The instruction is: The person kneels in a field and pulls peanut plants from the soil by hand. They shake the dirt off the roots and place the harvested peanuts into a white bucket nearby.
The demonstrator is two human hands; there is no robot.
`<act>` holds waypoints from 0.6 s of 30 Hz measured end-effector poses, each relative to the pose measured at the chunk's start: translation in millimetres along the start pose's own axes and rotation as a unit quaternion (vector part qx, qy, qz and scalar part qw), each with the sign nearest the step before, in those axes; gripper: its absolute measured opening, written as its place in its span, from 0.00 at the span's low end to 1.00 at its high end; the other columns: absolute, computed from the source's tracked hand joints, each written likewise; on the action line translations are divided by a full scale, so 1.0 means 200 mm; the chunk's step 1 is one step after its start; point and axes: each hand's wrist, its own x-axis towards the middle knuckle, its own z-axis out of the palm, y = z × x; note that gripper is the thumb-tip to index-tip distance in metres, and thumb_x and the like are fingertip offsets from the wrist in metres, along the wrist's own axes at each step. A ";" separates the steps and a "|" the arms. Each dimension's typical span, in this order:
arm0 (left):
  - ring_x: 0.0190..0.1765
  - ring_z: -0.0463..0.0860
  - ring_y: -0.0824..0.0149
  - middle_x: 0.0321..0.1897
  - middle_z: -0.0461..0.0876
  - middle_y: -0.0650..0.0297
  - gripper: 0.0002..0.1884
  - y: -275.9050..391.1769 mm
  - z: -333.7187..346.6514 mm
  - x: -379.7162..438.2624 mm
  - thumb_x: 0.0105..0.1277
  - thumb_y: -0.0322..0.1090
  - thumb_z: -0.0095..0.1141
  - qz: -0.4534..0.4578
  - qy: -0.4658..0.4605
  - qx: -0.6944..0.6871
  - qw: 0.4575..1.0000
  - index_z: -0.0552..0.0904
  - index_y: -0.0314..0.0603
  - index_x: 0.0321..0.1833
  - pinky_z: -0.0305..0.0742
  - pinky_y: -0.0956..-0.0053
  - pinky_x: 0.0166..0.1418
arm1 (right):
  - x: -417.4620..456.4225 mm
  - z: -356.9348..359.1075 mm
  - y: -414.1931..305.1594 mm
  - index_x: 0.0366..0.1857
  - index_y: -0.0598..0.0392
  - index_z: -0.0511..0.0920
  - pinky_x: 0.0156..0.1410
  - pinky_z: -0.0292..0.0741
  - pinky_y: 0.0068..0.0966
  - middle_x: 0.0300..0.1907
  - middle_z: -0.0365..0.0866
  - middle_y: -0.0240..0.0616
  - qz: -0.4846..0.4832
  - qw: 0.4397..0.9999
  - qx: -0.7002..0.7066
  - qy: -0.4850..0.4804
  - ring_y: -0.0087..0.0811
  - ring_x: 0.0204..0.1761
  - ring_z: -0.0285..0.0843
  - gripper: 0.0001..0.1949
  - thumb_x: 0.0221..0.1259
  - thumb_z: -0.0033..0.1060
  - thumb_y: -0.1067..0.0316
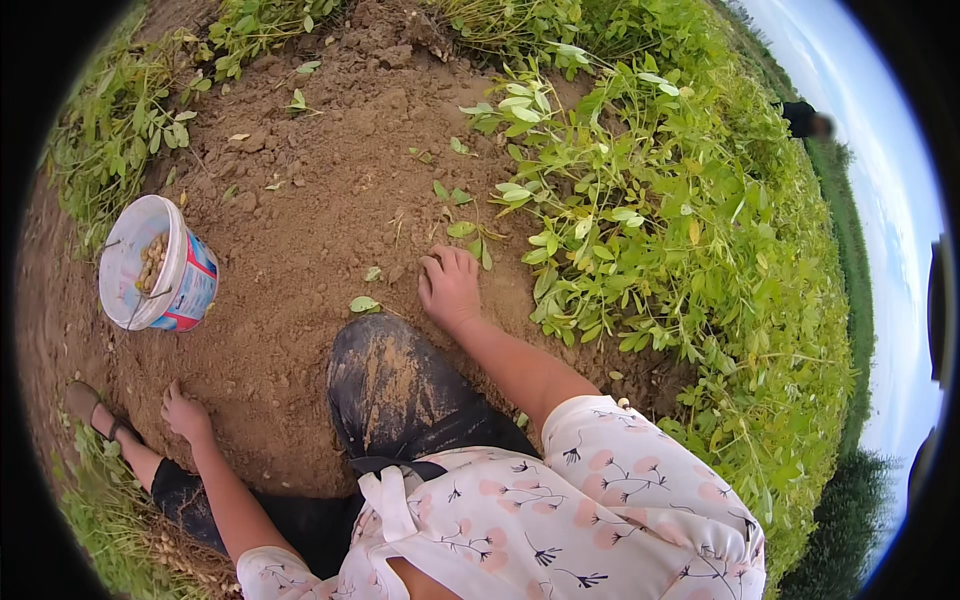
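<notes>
My right hand (452,286) is low over the brown soil (330,202), just beyond my dirt-smeared right knee, its fingers bent downward and the palm hidden. A few loose green leaves (471,231) lie by its fingertips. Further left, my left hand (185,414) is at the ground near my left foot, fingers partly curled; whether anything is in them is too small to tell. Between that hand and the far plants stands a white plastic bucket (191,281) with a blue and red printed side, tilted in view. Unshelled peanuts (152,262) lie inside it, and its wire handle hangs down at the rim.
Leafy peanut plants (697,217) grow densely along the right. Pulled plants (112,142) lie at the upper left. More, with pods on their roots (191,551), lie beside my left leg. Clods (390,56) are heaped ahead. A person (806,121) is far off at right.
</notes>
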 end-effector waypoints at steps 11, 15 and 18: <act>0.60 0.82 0.45 0.55 0.86 0.48 0.33 0.01 -0.08 0.00 0.73 0.46 0.61 0.084 -0.079 -0.011 0.993 0.70 0.33 0.75 0.77 0.53 0.64 | -0.01 0.00 0.00 0.47 0.52 0.81 0.72 0.63 0.46 0.56 0.75 0.39 0.001 1.000 0.010 -0.006 0.44 0.64 0.69 0.14 0.57 0.67 0.65; 0.56 0.84 0.43 0.52 0.86 0.42 0.35 -0.03 0.10 -0.14 0.72 0.45 0.61 0.065 -0.062 -0.097 0.991 0.67 0.31 0.76 0.78 0.52 0.61 | 0.00 0.00 0.00 0.47 0.51 0.81 0.72 0.63 0.46 0.55 0.75 0.39 0.004 1.000 0.016 -0.001 0.45 0.63 0.69 0.14 0.56 0.67 0.66; 0.56 0.84 0.41 0.53 0.85 0.39 0.35 0.01 0.15 -0.33 0.70 0.43 0.61 0.081 -0.080 -0.105 0.988 0.67 0.36 0.77 0.79 0.51 0.58 | 0.01 0.02 0.00 0.48 0.51 0.81 0.70 0.63 0.45 0.54 0.76 0.39 -0.002 1.000 0.015 0.001 0.45 0.62 0.69 0.14 0.56 0.66 0.66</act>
